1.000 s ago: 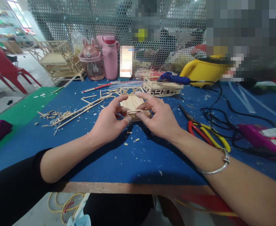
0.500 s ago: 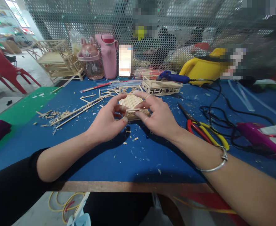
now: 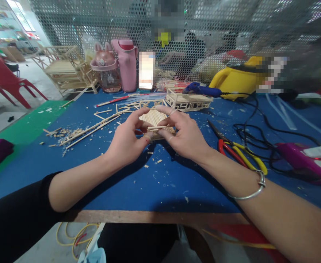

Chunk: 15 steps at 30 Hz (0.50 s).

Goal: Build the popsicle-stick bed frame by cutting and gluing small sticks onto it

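Perforated mesh point(image 3: 72, 20) backed the blue counter point(image 3: 127, 195). Set back from the counter's front edge, a slatted stick panel point(image 3: 153, 117) sat between the left hand point(image 3: 129, 138) and the right hand point(image 3: 187, 134). Left grip: nearly closed at the panel's near left corner. Right grip: pinched on a short rail point(image 3: 157, 128) along the near side. Slatting appeared complete; whether the rail was fastened could not be told. Loose sticks point(image 3: 94, 130) to the left were not yet built in. Slats ran front to back; the rail's long axis lay roughly parallel to the front edge.
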Motion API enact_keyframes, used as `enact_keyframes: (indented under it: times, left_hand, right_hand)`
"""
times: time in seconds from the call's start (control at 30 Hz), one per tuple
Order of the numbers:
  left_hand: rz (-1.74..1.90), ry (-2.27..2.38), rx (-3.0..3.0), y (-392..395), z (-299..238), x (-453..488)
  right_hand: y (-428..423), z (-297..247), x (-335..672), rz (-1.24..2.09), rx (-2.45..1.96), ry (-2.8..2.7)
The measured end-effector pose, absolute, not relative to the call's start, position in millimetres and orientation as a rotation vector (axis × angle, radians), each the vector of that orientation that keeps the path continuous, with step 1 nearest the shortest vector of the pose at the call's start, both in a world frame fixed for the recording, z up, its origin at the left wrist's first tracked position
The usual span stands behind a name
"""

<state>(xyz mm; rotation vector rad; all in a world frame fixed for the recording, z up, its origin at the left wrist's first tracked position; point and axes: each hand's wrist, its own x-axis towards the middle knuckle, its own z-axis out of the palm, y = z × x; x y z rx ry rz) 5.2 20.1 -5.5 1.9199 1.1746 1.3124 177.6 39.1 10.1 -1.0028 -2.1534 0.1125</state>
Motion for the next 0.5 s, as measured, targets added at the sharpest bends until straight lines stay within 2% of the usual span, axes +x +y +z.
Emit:
enact_keyframes:
  times: [0.4,0.5]
  left_hand:
    - [1.242,1.042,1.697,20,4,-8]
    - [1.354,1.124,1.574,27,10,-24]
  right_hand:
    - [40,9,179,0.127,-1.0,-2.155]
    - [40,10,179,0.132,-0.987,-2.162]
